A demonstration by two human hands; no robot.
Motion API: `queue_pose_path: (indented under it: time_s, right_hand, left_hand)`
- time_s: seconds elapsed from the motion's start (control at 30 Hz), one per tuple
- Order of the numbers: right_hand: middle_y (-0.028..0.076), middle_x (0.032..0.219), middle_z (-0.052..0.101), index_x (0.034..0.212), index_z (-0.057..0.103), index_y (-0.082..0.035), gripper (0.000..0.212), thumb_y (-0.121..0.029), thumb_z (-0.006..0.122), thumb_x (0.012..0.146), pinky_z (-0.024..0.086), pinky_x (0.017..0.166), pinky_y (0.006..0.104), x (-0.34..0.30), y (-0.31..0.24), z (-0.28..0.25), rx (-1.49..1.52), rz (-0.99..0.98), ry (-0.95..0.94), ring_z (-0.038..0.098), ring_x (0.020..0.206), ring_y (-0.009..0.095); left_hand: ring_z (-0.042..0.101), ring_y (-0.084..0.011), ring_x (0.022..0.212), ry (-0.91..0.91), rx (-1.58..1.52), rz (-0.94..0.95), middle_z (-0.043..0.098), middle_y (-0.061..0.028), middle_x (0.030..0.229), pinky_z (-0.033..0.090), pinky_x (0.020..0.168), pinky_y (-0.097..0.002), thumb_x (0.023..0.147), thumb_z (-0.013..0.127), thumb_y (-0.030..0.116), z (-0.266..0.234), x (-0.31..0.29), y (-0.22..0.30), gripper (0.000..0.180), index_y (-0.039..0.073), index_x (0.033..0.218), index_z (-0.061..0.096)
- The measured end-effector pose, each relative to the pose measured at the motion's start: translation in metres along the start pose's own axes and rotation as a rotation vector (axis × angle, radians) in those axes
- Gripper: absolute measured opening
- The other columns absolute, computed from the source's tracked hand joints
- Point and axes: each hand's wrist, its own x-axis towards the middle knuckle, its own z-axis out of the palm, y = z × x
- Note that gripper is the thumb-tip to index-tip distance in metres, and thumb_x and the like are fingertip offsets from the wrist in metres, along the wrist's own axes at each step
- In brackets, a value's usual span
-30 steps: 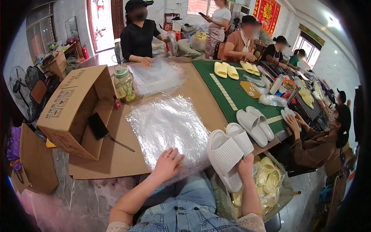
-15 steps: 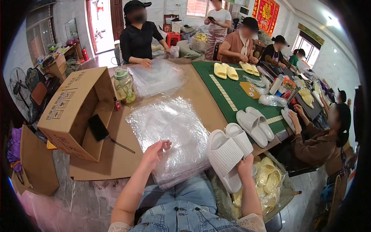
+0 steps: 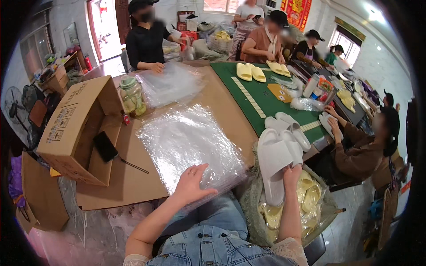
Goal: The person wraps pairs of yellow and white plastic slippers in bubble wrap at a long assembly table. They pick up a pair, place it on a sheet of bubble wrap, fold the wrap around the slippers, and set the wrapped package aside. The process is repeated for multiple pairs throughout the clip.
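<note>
My left hand (image 3: pixel 195 181) lies over the near part of a stack of clear plastic bags (image 3: pixel 186 137), fingers spread and thumb apart. Nothing is held in it. My right hand (image 3: pixel 292 174) is closed round a pair of white slide slippers (image 3: pixel 271 162), gripping them by their inner side above the sack at my right. The nearer slipper hides part of the other one. Just beyond, another pair of white slippers (image 3: pixel 296 133) rests at the near edge of the green mat (image 3: pixel 235 99), partly overlapped by the held pair.
An open cardboard box (image 3: pixel 73 128) with a black phone (image 3: pixel 105 147) stands at left, beside a glass jar (image 3: pixel 132 95). A sack of bagged yellow slippers (image 3: pixel 306 199) stands by my right leg. Yellow slippers (image 3: pixel 250 72) sit on the mat. Co-workers surround the table; one touches farther bags (image 3: pixel 171 84).
My left hand has moved right across the bags, and its fingers have spread. The held slippers have shifted right and turned, now over the sack. The whole view has shifted slightly.
</note>
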Motion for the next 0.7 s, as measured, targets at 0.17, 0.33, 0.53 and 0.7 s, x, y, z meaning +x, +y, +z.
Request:
queue_pose_path:
  time_s: [0.17, 0.33, 0.53, 0.7]
  right_hand:
    - [0.004, 0.098, 0.067, 0.114, 0.06, 0.002, 0.019, 0.003, 0.063, 0.095, 0.047, 0.061, 0.0241, 0.008, 0.002, -0.007, 0.127, 0.053, 0.044, 0.06, 0.075, 0.009]
    - [0.006, 0.109, 0.067, 0.12, 0.063, 0.005, 0.028, 0.006, 0.064, 0.092, 0.053, 0.079, 0.0278, 0.0, -0.018, 0.005, 0.157, 0.111, -0.012, 0.064, 0.096, 0.014]
    - [0.006, 0.112, 0.069, 0.122, 0.062, 0.004, 0.029, -0.004, 0.069, 0.094, 0.054, 0.08, 0.0283, 0.0, 0.032, 0.009, 0.028, -0.101, -0.076, 0.066, 0.099, 0.015]
    - [0.011, 0.098, 0.071, 0.113, 0.067, 0.005, 0.027, 0.0, 0.07, 0.087, 0.052, 0.074, 0.0324, -0.002, 0.023, 0.014, -0.069, -0.045, -0.001, 0.066, 0.086, 0.02]
  left_hand:
    - [0.027, -0.0482, 0.147, -0.111, 0.385, 0.024, 0.028, -0.0311, 0.159, 0.022, 0.12, -0.0601, 0.065, 0.088, 0.055, 0.03, -0.013, 0.018, 0.123, 0.007, 0.159, 0.024]
    - [0.025, -0.0479, 0.149, -0.036, 0.504, 0.042, 0.029, -0.0308, 0.158, 0.021, 0.12, -0.061, 0.07, 0.087, 0.033, 0.053, -0.017, 0.001, 0.113, 0.006, 0.159, 0.023]
    - [0.031, -0.0471, 0.147, 0.023, 0.301, 0.072, 0.034, -0.0282, 0.157, 0.023, 0.12, -0.0605, 0.081, 0.076, 0.026, 0.047, -0.017, -0.009, 0.086, 0.007, 0.154, 0.036]
    - [0.036, -0.0466, 0.145, 0.036, 0.095, 0.015, 0.043, -0.0281, 0.152, 0.023, 0.121, -0.0588, 0.095, 0.06, 0.025, 0.037, -0.014, -0.014, 0.052, 0.003, 0.142, 0.053]
